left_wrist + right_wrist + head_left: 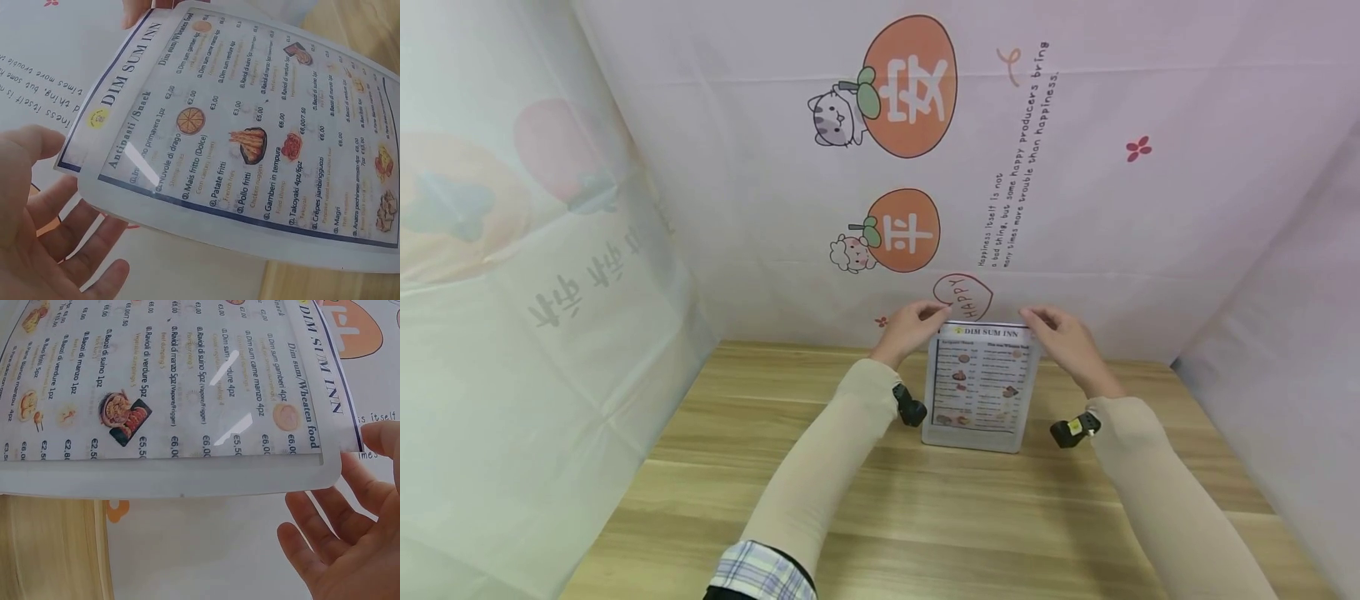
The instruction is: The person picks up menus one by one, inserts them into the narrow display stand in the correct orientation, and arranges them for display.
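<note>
A printed menu sheet [992,332] headed "DIM SUM INN" sits in a white-edged, clear-fronted menu holder [970,438], propped at a slant near the back of the table. The sheet's top strip [84,131] sticks out past the holder's upper edge. My left hand [912,331] pinches the sheet's top left corner between thumb and forefinger, its other fingers spread behind. At the top right corner, my right hand [1070,340] pinches the sheet the same way, the other fingers [306,556] loosely bent. The holder's back is hidden.
The wooden table [760,450] meets a pale printed curtain [775,208] just behind the holder. More curtain hangs on the left and right sides. A small black camera [910,406] is worn on the left wrist, another [1075,429] on the right.
</note>
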Tool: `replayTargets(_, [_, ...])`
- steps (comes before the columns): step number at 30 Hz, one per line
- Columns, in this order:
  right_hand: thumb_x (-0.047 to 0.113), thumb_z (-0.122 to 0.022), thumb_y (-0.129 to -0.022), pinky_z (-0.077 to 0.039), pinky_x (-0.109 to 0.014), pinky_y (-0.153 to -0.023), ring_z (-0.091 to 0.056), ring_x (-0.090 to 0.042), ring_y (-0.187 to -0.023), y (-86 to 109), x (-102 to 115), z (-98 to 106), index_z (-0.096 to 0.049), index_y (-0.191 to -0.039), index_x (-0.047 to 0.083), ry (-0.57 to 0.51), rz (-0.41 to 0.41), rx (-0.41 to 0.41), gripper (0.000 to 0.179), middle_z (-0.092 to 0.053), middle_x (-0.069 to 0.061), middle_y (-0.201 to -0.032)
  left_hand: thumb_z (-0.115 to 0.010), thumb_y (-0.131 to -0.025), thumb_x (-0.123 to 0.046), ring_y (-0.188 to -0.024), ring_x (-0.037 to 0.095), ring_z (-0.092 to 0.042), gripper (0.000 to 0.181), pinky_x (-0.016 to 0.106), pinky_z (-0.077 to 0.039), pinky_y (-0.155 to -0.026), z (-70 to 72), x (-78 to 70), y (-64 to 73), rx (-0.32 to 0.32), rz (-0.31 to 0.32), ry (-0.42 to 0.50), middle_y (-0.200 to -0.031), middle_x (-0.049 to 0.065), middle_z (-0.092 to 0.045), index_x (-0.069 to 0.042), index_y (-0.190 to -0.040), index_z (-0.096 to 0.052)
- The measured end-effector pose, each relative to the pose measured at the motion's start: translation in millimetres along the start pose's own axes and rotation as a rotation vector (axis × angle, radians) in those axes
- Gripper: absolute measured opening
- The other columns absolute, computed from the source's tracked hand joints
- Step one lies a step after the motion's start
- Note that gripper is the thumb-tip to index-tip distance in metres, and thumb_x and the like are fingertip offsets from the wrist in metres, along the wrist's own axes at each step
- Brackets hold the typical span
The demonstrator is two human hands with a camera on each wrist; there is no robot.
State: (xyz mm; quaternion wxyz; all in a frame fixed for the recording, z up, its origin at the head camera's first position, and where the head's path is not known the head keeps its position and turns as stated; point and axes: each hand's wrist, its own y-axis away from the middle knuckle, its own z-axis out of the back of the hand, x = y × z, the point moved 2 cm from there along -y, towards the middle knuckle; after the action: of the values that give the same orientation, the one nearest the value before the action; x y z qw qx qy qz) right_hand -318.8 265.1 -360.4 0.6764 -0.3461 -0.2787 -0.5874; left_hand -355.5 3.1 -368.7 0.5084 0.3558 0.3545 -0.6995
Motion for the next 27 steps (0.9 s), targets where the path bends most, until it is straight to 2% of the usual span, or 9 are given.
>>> replayTargets(12, [0.056,-0.047,-0.102,-0.03,-0.065,-0.11,-0.04,-0.042,-0.136,1.8,-3,-1,-0.047,-0.146,0.005,-0.036,0.004,0.032,0.067,-0.049,-0.021,-0.144,-0.056,-0.101,-0.047,-0.116,0.014,-0.058,0.04,0.036,-0.046,-0.101,-2.4,1.1,1.9,0.016,0.003,0.003,-0.125,-0.003,-0.066,-0.02,-0.129,-0.067])
replayTargets(27, [0.062,-0.047,-0.099,-0.034,-0.063,-0.109,-0.044,-0.041,-0.133,5.2,-10,-1,-0.046,-0.146,0.005,-0.014,0.0,0.056,0.074,-0.048,-0.021,-0.144,-0.058,-0.101,-0.045,-0.115,0.012,-0.059,0.037,0.033,-0.048,-0.099,-6.9,14.0,0.3,0.037,-0.025,0.001,-0.123,-0.005,-0.066,-0.02,-0.126,-0.068])
